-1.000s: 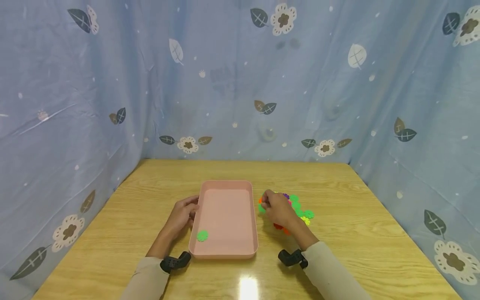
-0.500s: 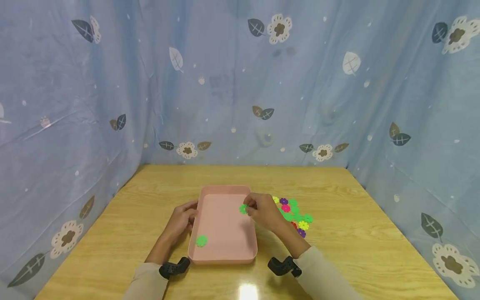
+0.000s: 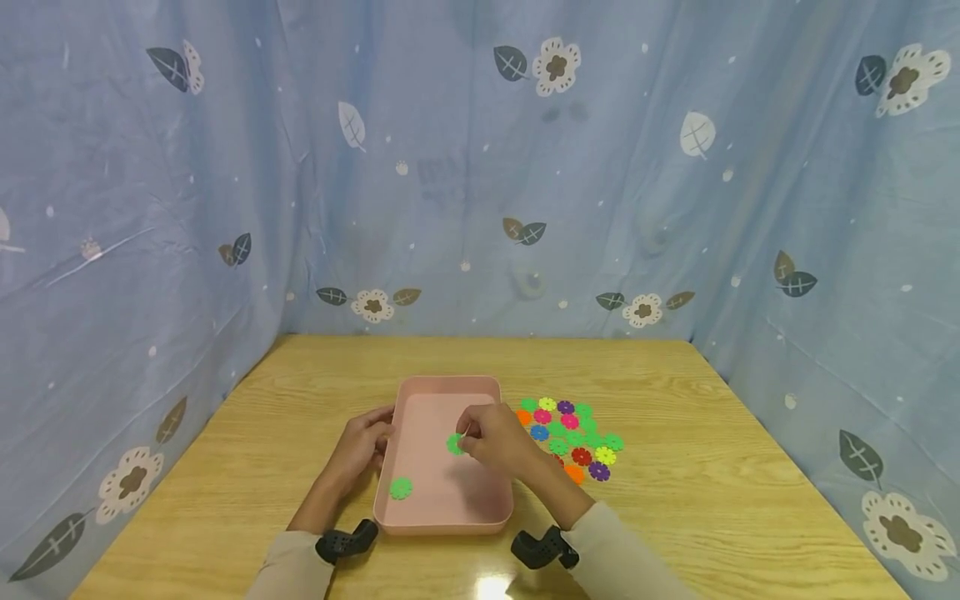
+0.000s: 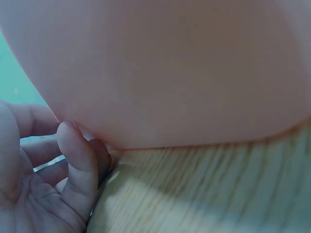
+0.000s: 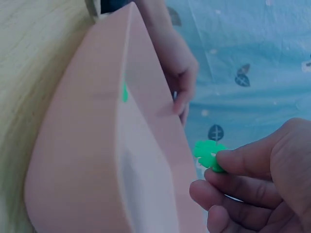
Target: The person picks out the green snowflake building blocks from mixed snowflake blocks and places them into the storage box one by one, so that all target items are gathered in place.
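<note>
A green flower-shaped plastic piece [image 3: 455, 443] is pinched between the thumb and index finger of my right hand [image 3: 497, 437], above the inside of a pink tray [image 3: 442, 528]. In the right wrist view the flower piece [image 5: 209, 154] shows plainly at the fingertips, and the other fingers are curled below it. My left hand [image 3: 358, 446] holds the tray's left side; in the left wrist view the thumb [image 4: 77, 155] lies against the wall near its edge. Another green flower piece [image 3: 401, 488] lies on the tray floor, near the front left corner.
Right of the tray, several flower pieces [image 3: 581, 457] in green, yellow, purple, pink, orange, red and blue lie spread on the wooden table [image 3: 705, 500]. A blue patterned curtain [image 3: 450, 167] encloses the back and sides.
My right hand has moved left from the pile to over the tray, carrying a green flower piece. The left hand has stayed at the tray's left side.
</note>
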A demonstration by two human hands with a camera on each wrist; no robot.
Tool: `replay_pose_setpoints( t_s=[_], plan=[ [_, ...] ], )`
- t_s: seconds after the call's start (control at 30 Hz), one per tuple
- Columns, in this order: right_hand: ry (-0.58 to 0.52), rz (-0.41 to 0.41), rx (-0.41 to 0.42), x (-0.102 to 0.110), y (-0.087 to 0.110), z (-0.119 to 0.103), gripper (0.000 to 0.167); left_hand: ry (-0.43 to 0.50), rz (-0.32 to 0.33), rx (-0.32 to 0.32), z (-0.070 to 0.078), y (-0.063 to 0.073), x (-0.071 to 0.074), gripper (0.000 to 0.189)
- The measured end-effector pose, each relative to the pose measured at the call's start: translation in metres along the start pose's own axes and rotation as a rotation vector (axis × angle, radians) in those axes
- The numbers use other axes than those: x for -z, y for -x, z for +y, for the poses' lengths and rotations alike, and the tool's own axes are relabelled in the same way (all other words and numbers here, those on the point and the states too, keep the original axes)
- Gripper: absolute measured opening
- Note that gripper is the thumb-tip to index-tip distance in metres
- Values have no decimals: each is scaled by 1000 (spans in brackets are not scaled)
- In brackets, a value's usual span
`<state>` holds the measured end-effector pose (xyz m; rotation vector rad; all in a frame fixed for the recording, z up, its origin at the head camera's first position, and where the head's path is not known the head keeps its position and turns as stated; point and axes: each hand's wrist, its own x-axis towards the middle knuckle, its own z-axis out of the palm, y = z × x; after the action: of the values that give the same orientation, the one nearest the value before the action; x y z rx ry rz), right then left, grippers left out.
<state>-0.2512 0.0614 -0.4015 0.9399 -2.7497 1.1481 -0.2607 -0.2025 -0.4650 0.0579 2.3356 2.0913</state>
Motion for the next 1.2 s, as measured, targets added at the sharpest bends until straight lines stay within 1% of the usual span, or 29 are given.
replay_pose_setpoints(
  t_s=[0.33,0.47,0.57,0.73,0.93,1.1,1.2],
  plan=[
    [64,-70,-38,-19,0,-3,9,-11,5,1,-2,-3,-1,49],
    [84,-74,-29,-26,0,-2,10,-3,-2,5,-1,-4,-2,50],
    [74,-79,-21,-32,0,-1,11,-6,1,10,-2,-3,-2,50],
    [79,-87,-26,-39,-2,-2,13,-14,-2,-8,-1,-1,-1,49],
    [134,-95,-39,-47,-2,-3,19,-9,-1,-8,-2,-2,0,49],
    [209,-107,-51,-52,-4,-6,18,-2,-11,-11,-1,-1,1,49],
    [235,-117,-65,-54,-5,-7,18,-7,-12,-10,0,-2,1,48]
  ],
)
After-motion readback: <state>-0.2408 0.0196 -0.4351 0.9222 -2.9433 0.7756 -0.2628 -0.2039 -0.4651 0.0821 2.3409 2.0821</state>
